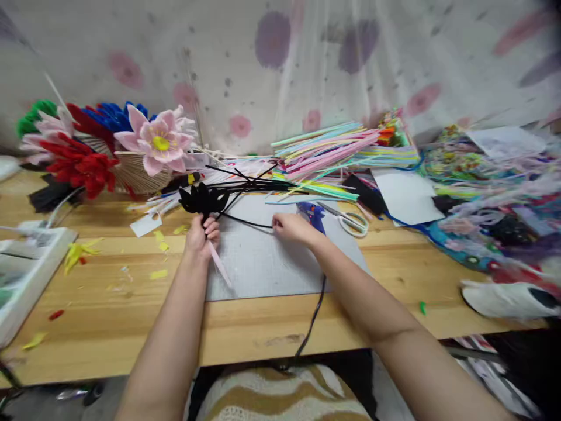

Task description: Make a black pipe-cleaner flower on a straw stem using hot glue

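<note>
My left hand is closed around the stem of a black pipe-cleaner flower, whose petals spread above my fingers. A pale pink strip sticks out below that hand. My right hand pinches the end of a black pipe cleaner, which runs leftward to the flower; where it joins is hidden. Both hands are over a grey cutting mat. Beside my right hand lies a blue glue gun, its black cord trailing over the table's front edge. Scissors rest just right of it.
Loose black pipe cleaners lie behind the mat, with a pile of coloured ones beyond. Finished fuzzy flowers stand at the back left. A white power strip sits far left, and bagged supplies crowd the right.
</note>
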Demonstrator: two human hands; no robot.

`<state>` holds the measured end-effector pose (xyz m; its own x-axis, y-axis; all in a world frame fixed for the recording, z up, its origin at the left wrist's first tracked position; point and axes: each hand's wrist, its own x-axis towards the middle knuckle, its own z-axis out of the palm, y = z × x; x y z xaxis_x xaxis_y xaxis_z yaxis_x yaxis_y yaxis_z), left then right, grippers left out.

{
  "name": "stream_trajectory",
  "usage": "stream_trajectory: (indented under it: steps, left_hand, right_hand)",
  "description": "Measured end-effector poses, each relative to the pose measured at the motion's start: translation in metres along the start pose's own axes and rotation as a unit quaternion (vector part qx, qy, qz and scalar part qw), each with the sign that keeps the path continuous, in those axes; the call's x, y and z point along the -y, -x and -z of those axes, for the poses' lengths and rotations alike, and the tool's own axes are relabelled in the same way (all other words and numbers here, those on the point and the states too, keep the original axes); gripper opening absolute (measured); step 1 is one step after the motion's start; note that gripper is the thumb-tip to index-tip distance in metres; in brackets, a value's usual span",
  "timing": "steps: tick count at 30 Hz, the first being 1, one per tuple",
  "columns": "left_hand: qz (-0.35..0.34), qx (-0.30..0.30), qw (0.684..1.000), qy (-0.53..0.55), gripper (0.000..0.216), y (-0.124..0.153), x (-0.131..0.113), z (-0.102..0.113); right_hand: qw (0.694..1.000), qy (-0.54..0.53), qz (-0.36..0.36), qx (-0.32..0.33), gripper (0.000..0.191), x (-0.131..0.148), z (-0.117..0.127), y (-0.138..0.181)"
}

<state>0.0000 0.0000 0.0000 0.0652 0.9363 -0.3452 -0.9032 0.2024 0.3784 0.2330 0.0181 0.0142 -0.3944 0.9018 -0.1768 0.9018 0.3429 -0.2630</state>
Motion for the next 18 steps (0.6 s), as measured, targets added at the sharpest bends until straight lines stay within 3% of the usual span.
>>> stream_trajectory:
  steps: [4, 7, 10, 13, 18]
  left_hand:
    - [-0.005, -0.022, 1.0, -0.012, 0.025, 0.0, 0.007, -0.001]
    - [-0.029, -0.047, 0.997, -0.054, 0.023, 0.002, 0.015, -0.005]
    - [-0.06, -0.066, 0.99, -0.109, 0.021, 0.003, 0.026, -0.007]
    - [-0.099, -0.084, 0.98, -0.151, 0.02, 0.001, 0.035, -0.006]
    - [-0.171, -0.101, 0.968, -0.153, 0.022, -0.009, 0.036, -0.004]
  right_hand:
    - [0.999, -0.006, 0.005, 0.043, 0.016, -0.015, -0.007, 0.028]
    - [0.998, -0.058, -0.001, 0.036, 0.013, -0.024, -0.007, 0.043]
    - [0.986, -0.164, -0.004, 0.037, 0.018, -0.038, -0.002, 0.056]
    - [0.964, -0.254, -0.017, 0.083, 0.028, -0.061, 0.008, 0.072]
    - [0.967, -0.227, -0.103, 0.053, 0.038, -0.092, 0.018, 0.091]
